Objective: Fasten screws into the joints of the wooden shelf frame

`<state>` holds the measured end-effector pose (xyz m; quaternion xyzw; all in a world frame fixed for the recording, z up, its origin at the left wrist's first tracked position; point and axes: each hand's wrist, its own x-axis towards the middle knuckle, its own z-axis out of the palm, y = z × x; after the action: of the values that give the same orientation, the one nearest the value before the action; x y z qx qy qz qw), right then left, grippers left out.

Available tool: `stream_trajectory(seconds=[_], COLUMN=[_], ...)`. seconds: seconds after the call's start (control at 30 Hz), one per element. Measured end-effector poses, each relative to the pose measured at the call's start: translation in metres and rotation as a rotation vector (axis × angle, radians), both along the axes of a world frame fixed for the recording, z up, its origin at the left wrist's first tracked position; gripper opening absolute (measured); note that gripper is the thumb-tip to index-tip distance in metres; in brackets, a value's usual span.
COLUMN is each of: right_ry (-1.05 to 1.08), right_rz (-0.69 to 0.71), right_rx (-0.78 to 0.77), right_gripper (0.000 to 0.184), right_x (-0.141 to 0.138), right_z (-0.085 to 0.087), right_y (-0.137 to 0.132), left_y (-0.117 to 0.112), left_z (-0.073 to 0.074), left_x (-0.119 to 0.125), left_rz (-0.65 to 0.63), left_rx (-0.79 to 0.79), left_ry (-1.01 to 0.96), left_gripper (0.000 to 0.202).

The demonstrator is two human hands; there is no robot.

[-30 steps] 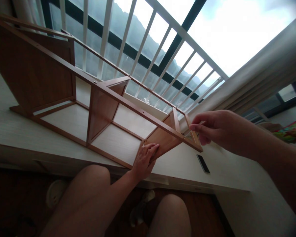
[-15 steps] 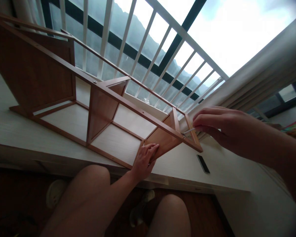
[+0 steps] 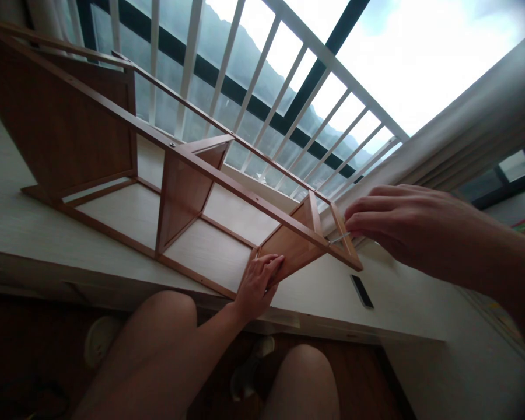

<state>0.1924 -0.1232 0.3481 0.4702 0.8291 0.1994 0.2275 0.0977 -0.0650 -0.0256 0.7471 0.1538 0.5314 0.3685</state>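
A brown wooden shelf unit (image 3: 214, 169) lies on its side on a pale, bench-like surface, its slim rails joined by several panels. My left hand (image 3: 258, 283) is closed around the lower edge of the shelf panel (image 3: 295, 248) near the right end. Off to the right, my right hand (image 3: 389, 219) pinches a thin metal rod that looks like an Allen key (image 3: 340, 237). The key's tip meets the upper rail near its right end, where a fastener seems to sit. A bolt head (image 3: 172, 144) shows farther left along this rail.
A dark phone (image 3: 361, 291) lies on the pale surface (image 3: 306, 291), right of the unit. White railing bars (image 3: 254, 87) and a window stand behind it. A curtain (image 3: 446, 134) hangs at the right. My knees are below the front edge.
My right hand has turned slightly, with the key still at the rail. My left hand stays on the panel. The whole view has shifted a little.
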Motion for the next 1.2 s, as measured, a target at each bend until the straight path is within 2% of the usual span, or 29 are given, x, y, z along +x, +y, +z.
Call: stream_trajectory(seconds=[0.2,0.47,0.67,1.03,1.13,1.2], right_ry=[-0.038,-0.071,-0.073,-0.107,-0.084,-0.066], right_rz=[0.073,0.103,0.093,0.19,0.159,0.071], right_rx=[-0.009,0.036,0.024,-0.051,-0.077,-0.103], right_gripper=[0.024,0.022,0.024,0.027,0.025,0.024], right_x=[0.0002,0.0047,-0.0002,-0.0046,-0.002,-0.0002], right_z=[0.0024,0.0015,0.0017,0.0047,0.0051,0.0041], right_y=[0.0012,0.0027,0.0001,0.0085,0.0095,0.0097], left_y=[-0.0001,-0.0005,-0.0001,-0.0007,-0.0006,-0.0007], left_z=[-0.0006,-0.0001,0.0006,0.0005,0.0001,0.0001], left_x=[0.0007,0.0005,0.0006,0.001,0.0014,0.0015], left_rz=[-0.007,0.001,0.002,-0.015,-0.013,-0.012], left_rx=[-0.001,0.007,0.007,-0.008,-0.013,-0.016], left_ry=[-0.002,-0.002,-0.009,-0.012,-0.005,0.002], left_gripper=[0.068,0.068,0.067,0.069,0.068,0.068])
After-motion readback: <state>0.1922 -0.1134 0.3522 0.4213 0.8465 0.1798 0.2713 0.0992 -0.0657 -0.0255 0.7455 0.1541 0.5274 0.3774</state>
